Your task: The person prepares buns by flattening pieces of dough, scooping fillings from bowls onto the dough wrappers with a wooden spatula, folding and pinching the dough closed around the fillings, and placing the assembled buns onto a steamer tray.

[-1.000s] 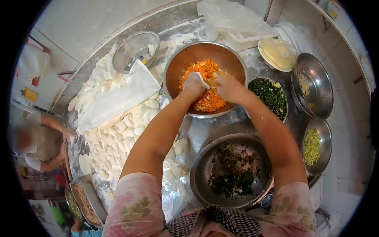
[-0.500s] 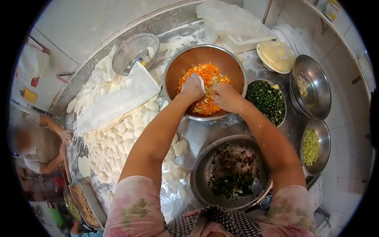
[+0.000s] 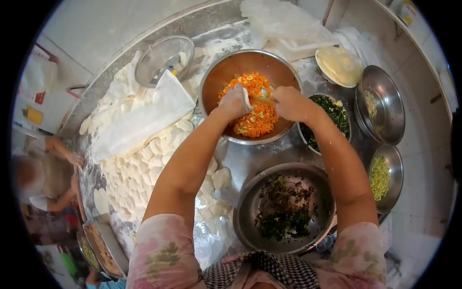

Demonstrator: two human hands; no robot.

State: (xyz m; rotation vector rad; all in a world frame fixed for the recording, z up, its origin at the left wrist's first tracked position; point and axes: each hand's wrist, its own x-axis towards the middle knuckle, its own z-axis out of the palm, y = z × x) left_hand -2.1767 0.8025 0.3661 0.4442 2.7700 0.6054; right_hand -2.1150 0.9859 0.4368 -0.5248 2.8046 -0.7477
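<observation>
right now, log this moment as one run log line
left hand: holding dough piece | right hand: gripping thin tool | both: over steel bowl of orange filling

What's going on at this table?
A person works over a bowl of chopped orange mixture. The left hand holds a piece of white dough; the right hand seems to grip a small tool, hard to make out. Many dough pieces lie nearby, and another person stands at the table's far left.
</observation>
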